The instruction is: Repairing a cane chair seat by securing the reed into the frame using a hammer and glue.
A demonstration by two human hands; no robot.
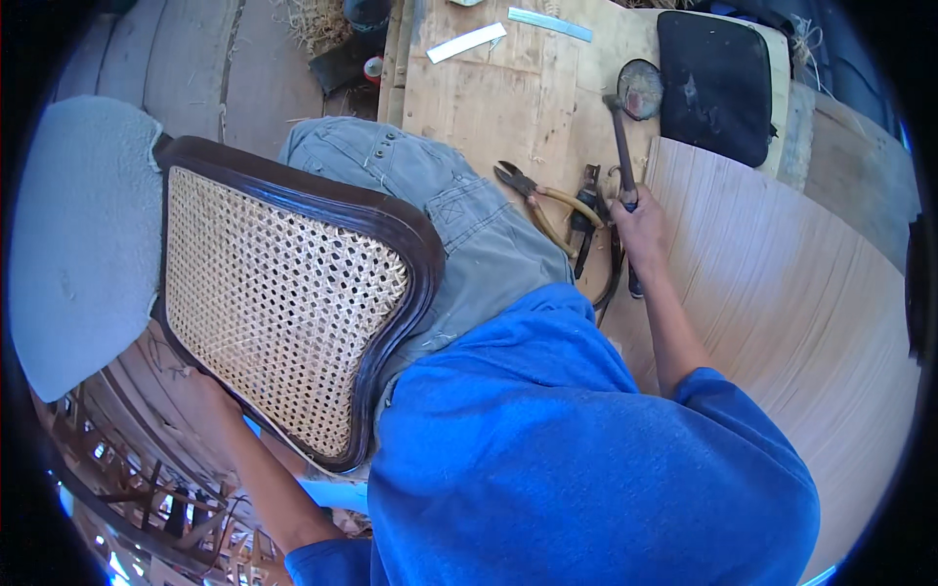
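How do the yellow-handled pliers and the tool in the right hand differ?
The pliers lie on the bench, while the hammer-like tool is gripped in the right hand. The pliers have two spread, yellowish handles; the hammer-like tool has one dark shaft. Both have dark heads.

A woven chair piece point(278, 288) with a dark frame point(422, 239) covers part of some gray pants point(489, 239). The left hand point(202, 393) is at its lower left edge, partly hidden, so I can't tell if it grips. A pale pad point(83, 239) sits just left of the chair piece, and a blue shirt point(586, 430) is to its lower right. Well to its right, the right hand point(642, 232) holds a hammer point(622, 146) by the handle. Yellow-handled pliers point(533, 198) lie between the chair piece and the hammer. Up and right of it, a wooden table point(469, 107) has two pale strips point(467, 43) on it.
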